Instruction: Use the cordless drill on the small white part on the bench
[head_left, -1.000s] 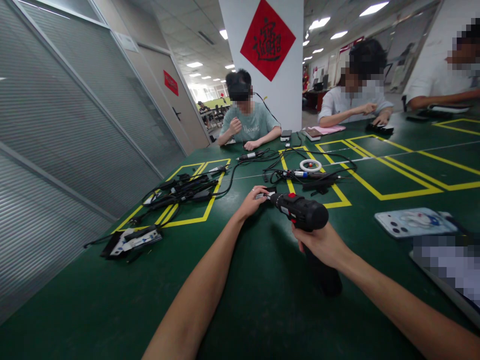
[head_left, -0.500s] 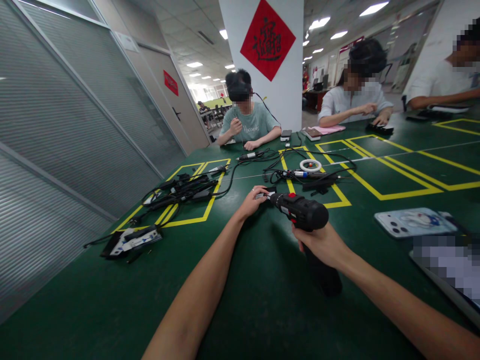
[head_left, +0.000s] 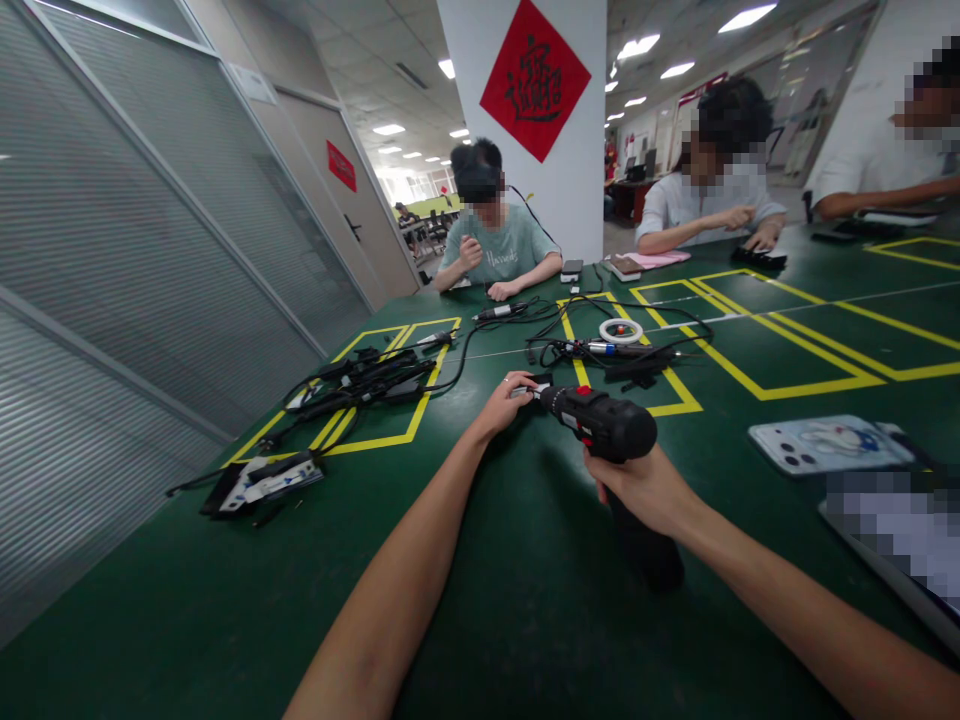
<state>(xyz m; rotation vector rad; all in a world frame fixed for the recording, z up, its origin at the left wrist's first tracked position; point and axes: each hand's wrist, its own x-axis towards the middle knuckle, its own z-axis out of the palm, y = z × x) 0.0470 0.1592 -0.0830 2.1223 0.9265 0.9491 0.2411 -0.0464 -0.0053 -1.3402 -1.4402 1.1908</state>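
Observation:
My right hand [head_left: 637, 485] is wrapped round the grip of a black cordless drill [head_left: 600, 420] with red details. Its chuck points away from me and to the left, at the fingers of my left hand [head_left: 504, 403]. Those fingers are closed at the drill's front end, on something small and partly hidden. Just behind them a small black piece [head_left: 541, 380] lies on the green table [head_left: 480, 620]. Whether the drill tip touches it I cannot tell.
Left lies a heap of black cables [head_left: 367, 380] and a black-and-white packet [head_left: 262, 485]. Beyond the drill are a white tape ring [head_left: 621, 331] and more cables. A phone [head_left: 829, 445] lies at the right. Co-workers sit across the table, one person [head_left: 499, 240] facing me.

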